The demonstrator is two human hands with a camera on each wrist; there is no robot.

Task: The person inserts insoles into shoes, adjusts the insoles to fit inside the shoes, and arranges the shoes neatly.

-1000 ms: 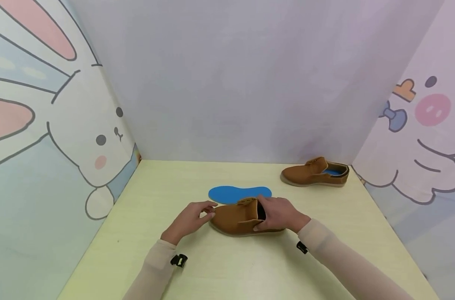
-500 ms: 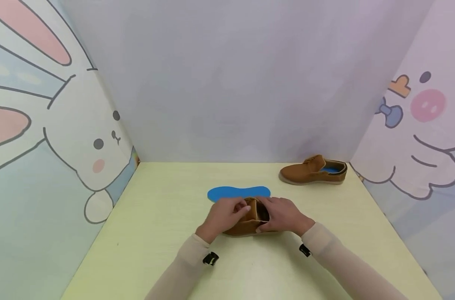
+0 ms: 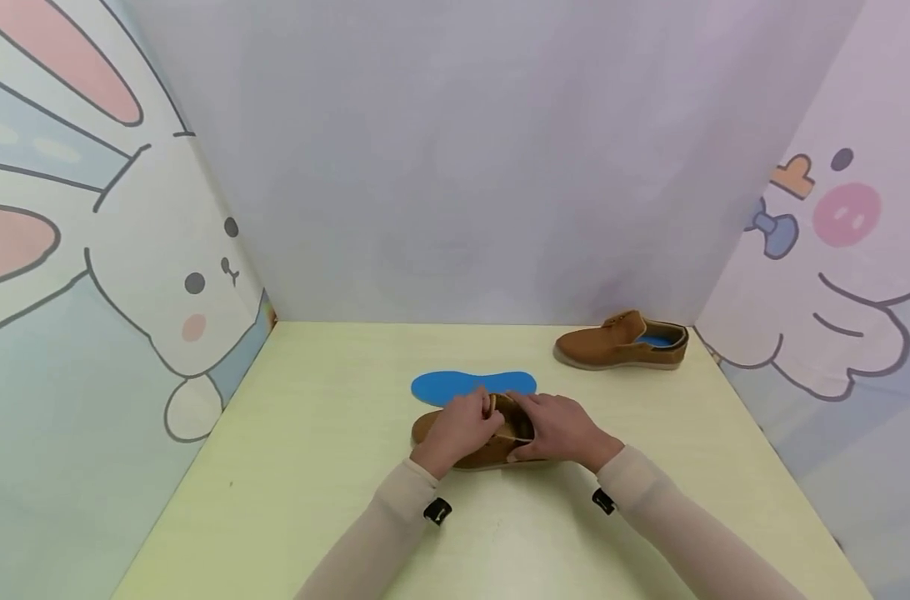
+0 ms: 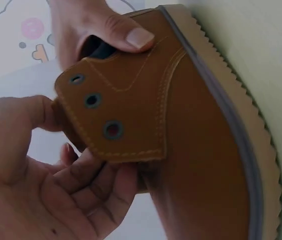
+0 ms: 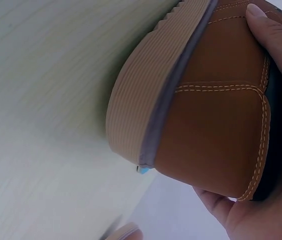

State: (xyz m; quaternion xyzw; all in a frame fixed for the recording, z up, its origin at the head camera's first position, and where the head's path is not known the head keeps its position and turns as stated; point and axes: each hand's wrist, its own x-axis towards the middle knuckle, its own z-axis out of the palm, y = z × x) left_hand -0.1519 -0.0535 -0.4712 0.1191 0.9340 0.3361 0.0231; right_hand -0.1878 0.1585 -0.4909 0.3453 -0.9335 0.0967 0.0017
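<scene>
A brown lace-less shoe [image 3: 494, 456] with a light sole sits on the table, toe to the left. My right hand [image 3: 563, 429] grips its opening near the heel, with the thumb on the near side [image 5: 276, 40]. My left hand [image 3: 461, 429] reaches over the front of the shoe and pinches the tongue [image 4: 71, 132] between thumb and fingers, beside the eyelet flap [image 4: 118, 100]. Part of the tongue is hidden by the flap and fingers. Just behind the shoe lies a flat blue insole [image 3: 447, 386], partly covered by the left hand and shoe.
A matching brown shoe [image 3: 605, 346] stands at the back right, a blue insole showing inside it. The pale yellow table [image 3: 312, 433] meets a plain wall [image 3: 455, 167] behind and cartoon-printed walls on both sides.
My left hand has moved right from the toe to the tongue, now drawn forward so the opening shows wider. My right hand keeps its grip near the heel.
</scene>
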